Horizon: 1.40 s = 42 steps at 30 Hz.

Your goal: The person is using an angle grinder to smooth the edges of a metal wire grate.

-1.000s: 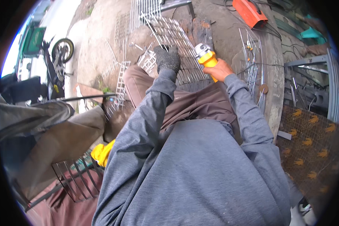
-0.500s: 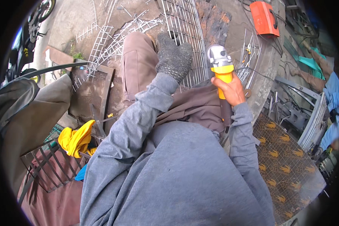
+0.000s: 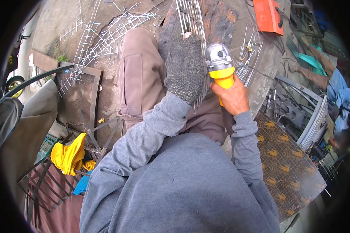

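My left hand (image 3: 186,70), in a dark grey knit glove with a bare fingertip showing, is closed around a metal wire mesh panel (image 3: 190,17). The panel is tilted almost edge-on, so its bars look bunched together; its lower end shows below the glove beside my thigh. In my bare right hand (image 3: 235,96) is a yellow angle grinder (image 3: 221,73) with a silver head pointing away from me. The grinder is just right of the glove and the mesh. Its disc cannot be made out from here.
Cut mesh strips (image 3: 101,42) litter the ground at far left. A scorched wooden board (image 3: 221,23) lies under the mesh. Loose rods (image 3: 251,50), a power cord and an orange case (image 3: 268,16) are at right. A yellow cloth (image 3: 69,155) hangs by a metal grate (image 3: 46,182).
The mesh panel has been turned from lying broad to nearly edge-on, my left hand rising with it. The grinder has shifted slightly left, closer to the glove.
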{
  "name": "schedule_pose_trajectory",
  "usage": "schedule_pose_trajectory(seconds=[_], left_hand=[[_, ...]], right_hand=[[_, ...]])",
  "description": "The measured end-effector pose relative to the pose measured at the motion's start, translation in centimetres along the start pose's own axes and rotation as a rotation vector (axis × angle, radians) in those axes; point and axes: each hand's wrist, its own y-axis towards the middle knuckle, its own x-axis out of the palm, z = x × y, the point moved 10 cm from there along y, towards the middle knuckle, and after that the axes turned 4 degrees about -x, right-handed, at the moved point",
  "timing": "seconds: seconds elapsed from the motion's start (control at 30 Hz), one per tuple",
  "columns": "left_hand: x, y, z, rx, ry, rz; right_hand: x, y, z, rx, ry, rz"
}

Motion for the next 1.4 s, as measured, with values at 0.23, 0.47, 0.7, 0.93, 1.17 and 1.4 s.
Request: schedule_pose_trajectory(seconds=[0.23, 0.47, 0.7, 0.93, 1.17, 1.4], left_hand=[[0.7, -0.4, 0.2, 0.012, -0.041, 0.012], [0.2, -1.2, -0.1, -0.013, -0.064, 0.012], [0.5, -1.2, 0.0, -0.015, -0.077, 0.003], [0.9, -1.4, -0.1, -0.02, -0.092, -0.001], [1.1, -1.2, -0.4, -0.014, -0.107, 0.003], [1.8, -1.3, -0.9, -0.132, -0.101, -0.063]], right_hand=[[-0.4, 0.5, -1.4, 0.022, -0.131, 0.03], [0.5, 1.6, -1.1, -0.001, -0.046, 0.033], [0.4, 2.0, -1.1, 0.008, 0.002, 0.077], [0.7, 2.5, -0.8, 0.016, 0.048, 0.057], [0.0, 4.1, -2.0, 0.021, -0.001, 0.054], [0.1, 5.1, -2.9, 0.022, -0.048, 0.086]])
